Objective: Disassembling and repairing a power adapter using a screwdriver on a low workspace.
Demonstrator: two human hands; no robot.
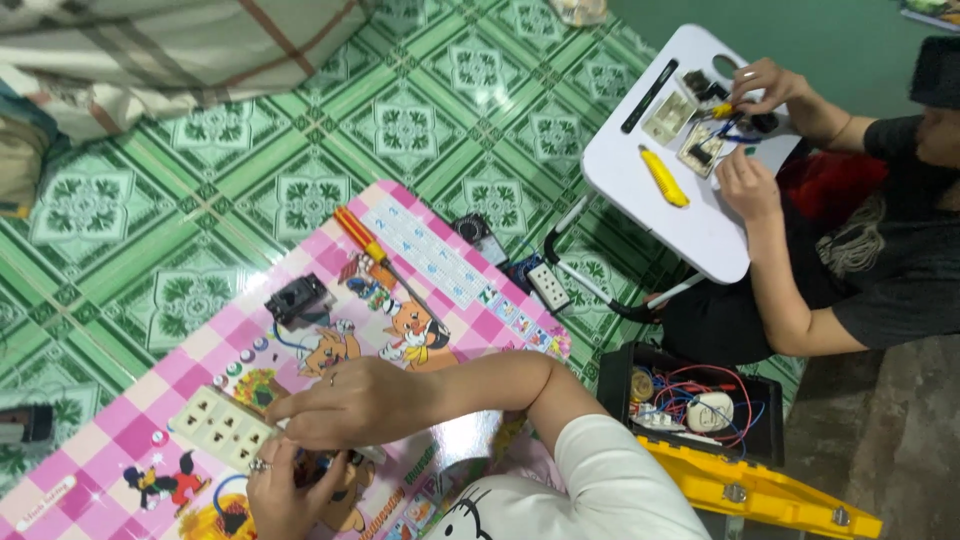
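A cream socket panel (222,425) with several outlets lies on the pink cartoon-printed table (130,440). My right hand (345,400), reaching across from a white sleeve, pinches the panel's right end. Just below it, my left hand (285,492), with a ring on one finger, grips the same end from underneath, where a blue wire shows. A small black part (298,298) with a blue wire sits farther up the table. A screwdriver (362,238) with a red and yellow handle lies beyond it.
A white socket (548,287) and a black device (475,232) lie on the green tiled floor. An open black toolbox (700,410) with a yellow lid holds wires. At the right, another person works on socket plates at a white folding table (700,230) with a yellow knife (665,178).
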